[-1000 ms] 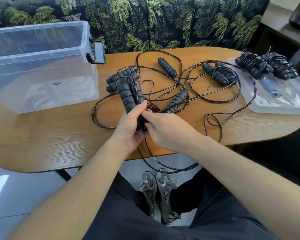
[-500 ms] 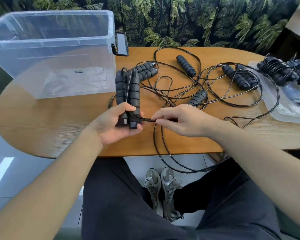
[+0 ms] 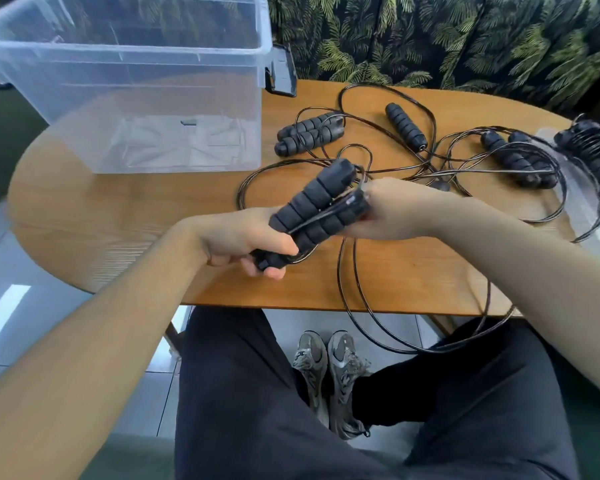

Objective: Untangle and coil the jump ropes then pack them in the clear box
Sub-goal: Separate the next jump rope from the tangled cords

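- Left hand (image 3: 246, 237) grips two ribbed black handles (image 3: 321, 207) together above the table's (image 3: 118, 223) near edge; right hand (image 3: 392, 211) pinches their cord (image 3: 357, 299) at the tips
- Clear box (image 3: 125, 81) at 11 o'clock
- Tangled ropes (image 3: 409, 157) at 1 o'clock

Clear plastic storage box (image 3: 153, 109) upper left on oval wooden table (image 3: 101, 216), tangled black jump ropes (image 3: 405, 129) upper right, coiled black rope bundle (image 3: 592, 150) on clear plastic lid (image 3: 582, 199) far right
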{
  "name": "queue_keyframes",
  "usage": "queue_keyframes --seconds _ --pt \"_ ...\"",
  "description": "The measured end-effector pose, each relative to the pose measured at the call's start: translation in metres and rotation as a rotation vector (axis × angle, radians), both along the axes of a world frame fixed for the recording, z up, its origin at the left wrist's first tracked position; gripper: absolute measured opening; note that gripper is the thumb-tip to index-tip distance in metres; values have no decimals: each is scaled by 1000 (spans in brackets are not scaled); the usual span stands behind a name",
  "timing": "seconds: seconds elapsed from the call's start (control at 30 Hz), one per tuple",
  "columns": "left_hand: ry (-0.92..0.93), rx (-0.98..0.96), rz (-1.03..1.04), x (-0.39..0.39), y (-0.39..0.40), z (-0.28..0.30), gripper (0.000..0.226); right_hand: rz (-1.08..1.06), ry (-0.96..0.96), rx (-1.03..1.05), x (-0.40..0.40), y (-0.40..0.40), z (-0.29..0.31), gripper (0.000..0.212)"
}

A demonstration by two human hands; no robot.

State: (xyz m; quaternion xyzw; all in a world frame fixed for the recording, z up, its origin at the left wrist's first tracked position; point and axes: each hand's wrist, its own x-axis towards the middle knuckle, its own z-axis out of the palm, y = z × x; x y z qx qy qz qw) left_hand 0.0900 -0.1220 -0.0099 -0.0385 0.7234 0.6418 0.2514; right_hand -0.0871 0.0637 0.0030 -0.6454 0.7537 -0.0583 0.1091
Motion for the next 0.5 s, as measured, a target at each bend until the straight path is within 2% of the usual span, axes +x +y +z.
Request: queue_keyframes --seconds 0.03,0.13,0.2,0.33,0.5 --pt "24 -105 -10 -1 1 2 20 33 36 30 -3 0 3 9" --pt "92 -311 -10 -4 6 3 28 31 191 33 -15 -2 9 10" --pt "135 -369 27 -6 7 4 29 57 268 -91 -21 -4 11 27" --pt "147 -537 41 -10 7 7 22 96 243 -158 -29 -12 15 31" --pt "142 -836 -125 -24 24 6 40 57 278 -162 -26 -30 29 51"
